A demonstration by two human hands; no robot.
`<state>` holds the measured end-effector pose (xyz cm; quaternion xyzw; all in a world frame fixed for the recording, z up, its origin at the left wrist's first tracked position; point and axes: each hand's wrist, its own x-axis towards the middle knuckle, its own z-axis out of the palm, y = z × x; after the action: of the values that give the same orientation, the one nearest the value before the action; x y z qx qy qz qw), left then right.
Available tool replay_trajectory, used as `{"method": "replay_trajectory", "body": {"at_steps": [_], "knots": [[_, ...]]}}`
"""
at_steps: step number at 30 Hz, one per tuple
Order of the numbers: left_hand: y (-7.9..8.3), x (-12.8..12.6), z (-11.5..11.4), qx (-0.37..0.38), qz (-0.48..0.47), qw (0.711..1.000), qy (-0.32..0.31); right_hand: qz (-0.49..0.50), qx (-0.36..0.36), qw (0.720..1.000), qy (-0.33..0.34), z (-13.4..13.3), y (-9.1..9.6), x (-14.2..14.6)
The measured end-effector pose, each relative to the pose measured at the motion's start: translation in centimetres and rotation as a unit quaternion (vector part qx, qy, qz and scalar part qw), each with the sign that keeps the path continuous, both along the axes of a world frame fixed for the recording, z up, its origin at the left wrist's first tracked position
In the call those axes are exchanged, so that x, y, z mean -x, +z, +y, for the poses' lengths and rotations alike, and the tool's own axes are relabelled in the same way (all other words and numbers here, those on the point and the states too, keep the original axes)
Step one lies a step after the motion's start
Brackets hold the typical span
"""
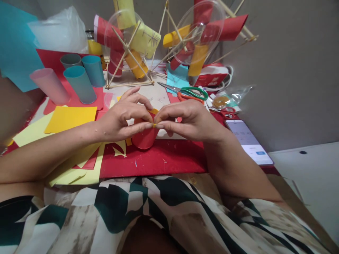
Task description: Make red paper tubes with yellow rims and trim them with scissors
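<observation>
My left hand (pixel 126 115) and my right hand (pixel 186 119) meet at the middle of the work surface, thumbs and forefingers pinched. Between the thumb tips shows a small yellow piece of paper (pixel 154 125). It looks held from both sides, though its full shape is hidden by my fingers. Directly below stands or lies a red paper piece (pixel 144 138) with a rounded lower edge; its upper part is covered by my hands. Yellow paper scraps (pixel 119 151) lie just left of it on the red cloth (pixel 159 158).
Bluish cups (pixel 79 84) and a pink cup (pixel 50 86) stand left, by yellow sheets (pixel 71 119). Behind are stick frames (pixel 129 84) carrying coloured paper tubes (pixel 224 28). Green-and-orange-handled scissors (pixel 194 93), red-handled scissors (pixel 228 113) and a phone (pixel 249 141) lie right.
</observation>
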<state>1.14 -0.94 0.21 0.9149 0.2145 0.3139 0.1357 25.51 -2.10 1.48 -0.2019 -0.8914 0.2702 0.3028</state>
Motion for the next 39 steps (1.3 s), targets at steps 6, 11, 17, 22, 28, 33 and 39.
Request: {"method": "replay_trajectory", "body": {"at_steps": [6, 11, 17, 22, 28, 33, 39], "knots": [[-0.5, 0.5, 0.6, 0.020, -0.041, 0.999, -0.023, -0.004, 0.049, 0.998, -0.041, 0.3, -0.1, -0.1], [-1.0, 0.5, 0.4, -0.001, -0.034, 0.999, -0.026, 0.003, 0.006, 0.999, -0.044, 0.1, -0.7, 0.6], [-1.5, 0.3, -0.1, -0.013, -0.042, 0.997, -0.066, -0.008, 0.036, 0.999, 0.024, 0.0, -0.7, 0.9], [-0.9, 0.5, 0.1, 0.047, -0.055, 0.996, -0.047, 0.004, 0.149, 0.989, 0.021, 0.4, -0.3, 0.3], [0.0, 0.6, 0.5, 0.082, -0.062, 0.995, -0.009, 0.050, 0.170, 0.983, -0.057, 0.6, -0.3, 0.2], [-0.3, 0.4, 0.4, 0.071, -0.052, 0.996, -0.006, 0.036, 0.103, 0.992, -0.064, 0.3, -0.9, 0.8], [-0.2, 0.2, -0.3, 0.045, -0.040, 0.998, -0.034, 0.014, 0.069, 0.997, 0.009, 0.3, -0.7, 0.6]]}}
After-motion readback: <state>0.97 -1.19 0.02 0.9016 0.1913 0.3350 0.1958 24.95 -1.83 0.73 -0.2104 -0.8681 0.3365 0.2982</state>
